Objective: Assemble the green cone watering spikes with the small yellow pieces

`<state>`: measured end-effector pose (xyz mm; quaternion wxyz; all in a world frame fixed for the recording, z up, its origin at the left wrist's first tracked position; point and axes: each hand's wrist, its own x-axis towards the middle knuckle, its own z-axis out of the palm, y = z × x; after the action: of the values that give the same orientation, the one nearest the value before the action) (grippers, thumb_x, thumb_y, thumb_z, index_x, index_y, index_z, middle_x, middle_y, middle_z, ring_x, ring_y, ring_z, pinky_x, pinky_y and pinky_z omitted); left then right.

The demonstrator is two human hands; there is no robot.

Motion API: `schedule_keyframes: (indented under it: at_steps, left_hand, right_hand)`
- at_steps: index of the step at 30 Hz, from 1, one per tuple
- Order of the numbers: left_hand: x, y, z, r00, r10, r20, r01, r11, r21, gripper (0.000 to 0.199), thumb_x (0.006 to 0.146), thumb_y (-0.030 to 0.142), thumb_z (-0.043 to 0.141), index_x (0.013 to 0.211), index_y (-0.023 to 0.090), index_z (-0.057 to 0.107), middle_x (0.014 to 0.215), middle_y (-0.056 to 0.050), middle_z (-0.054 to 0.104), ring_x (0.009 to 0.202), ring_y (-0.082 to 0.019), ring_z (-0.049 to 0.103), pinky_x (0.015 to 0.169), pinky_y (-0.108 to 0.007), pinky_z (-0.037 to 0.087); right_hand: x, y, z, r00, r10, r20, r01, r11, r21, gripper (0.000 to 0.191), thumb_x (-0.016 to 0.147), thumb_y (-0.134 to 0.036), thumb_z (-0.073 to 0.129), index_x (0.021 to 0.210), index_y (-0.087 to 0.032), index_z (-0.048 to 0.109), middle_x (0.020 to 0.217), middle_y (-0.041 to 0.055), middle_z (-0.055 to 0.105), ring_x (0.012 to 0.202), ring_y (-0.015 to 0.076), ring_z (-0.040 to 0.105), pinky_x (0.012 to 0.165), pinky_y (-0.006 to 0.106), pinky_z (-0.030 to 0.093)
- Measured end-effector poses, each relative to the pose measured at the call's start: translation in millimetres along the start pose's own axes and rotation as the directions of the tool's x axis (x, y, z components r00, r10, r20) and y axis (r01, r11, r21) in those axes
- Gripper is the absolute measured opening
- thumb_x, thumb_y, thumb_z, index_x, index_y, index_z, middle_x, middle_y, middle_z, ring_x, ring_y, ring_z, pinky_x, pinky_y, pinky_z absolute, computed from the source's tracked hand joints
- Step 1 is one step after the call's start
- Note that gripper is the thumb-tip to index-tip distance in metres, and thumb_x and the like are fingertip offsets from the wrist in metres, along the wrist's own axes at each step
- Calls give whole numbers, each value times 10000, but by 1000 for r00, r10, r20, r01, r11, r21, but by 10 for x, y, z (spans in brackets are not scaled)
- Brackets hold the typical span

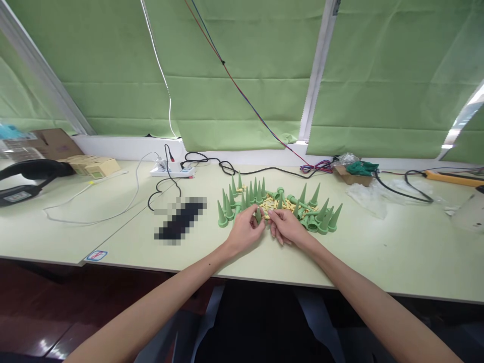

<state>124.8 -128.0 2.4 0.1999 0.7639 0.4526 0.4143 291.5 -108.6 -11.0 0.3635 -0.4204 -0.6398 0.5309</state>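
My left hand (246, 229) has its fingers closed around a green plastic cone spike (258, 215), held point up just over the table. My right hand (288, 225) is close beside it, thumb and forefinger pinched together toward the spike. Whatever is in that pinch is too small to make out. Behind both hands spreads a heap of small yellow pieces (288, 205). Several green cone spikes (222, 216) stand upright on the left, and more green cone spikes (324, 222) stand on the right, with others lying on their sides among them.
A pixelated dark object (181, 219) lies left of the spikes. Further back are a white power strip (172, 170) and black cables (257, 170). On the right sit a small cardboard box (351, 176) with green cloth and clear plastic bags (372, 196). Black headphones (34, 174) rest far left.
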Motion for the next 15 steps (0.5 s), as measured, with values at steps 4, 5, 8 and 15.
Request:
schedule_keyframes:
  at_steps: [4,5,8,15]
  left_hand:
    - [4,-5,-6,1000,-16,-19,16,1000,7,94,833,237,524,900,191,571,643,37,559,518,-99,500,511,-226,372]
    - [5,-6,-7,1000,-12,-17,12,1000,15,103,833,238,524,902,188,582,651,32,566,524,-101,502,517,-229,375]
    - [5,-8,-7,1000,2,-7,-2,999,38,123,829,239,529,904,181,607,647,26,568,529,-106,498,527,-237,380]
    - [3,-31,6,1000,13,11,-13,999,36,117,820,231,536,887,175,613,652,20,572,536,-108,486,529,-238,379]
  right_hand:
    - [-13,-13,-1,999,-32,33,32,999,9,324,884,-525,530,921,-209,471,567,-48,636,272,85,478,218,155,248]
    - [-16,-18,-3,999,-31,39,31,1000,5,313,879,-515,540,911,-212,464,565,-54,631,274,84,480,220,153,249]
    - [-25,-33,-8,999,-23,43,23,1000,-3,310,874,-511,542,851,-214,456,519,-73,582,277,87,483,224,150,248]
    - [-17,-10,-12,999,-32,39,34,999,-36,426,908,-571,443,698,-200,458,438,-65,500,248,84,443,207,158,207]
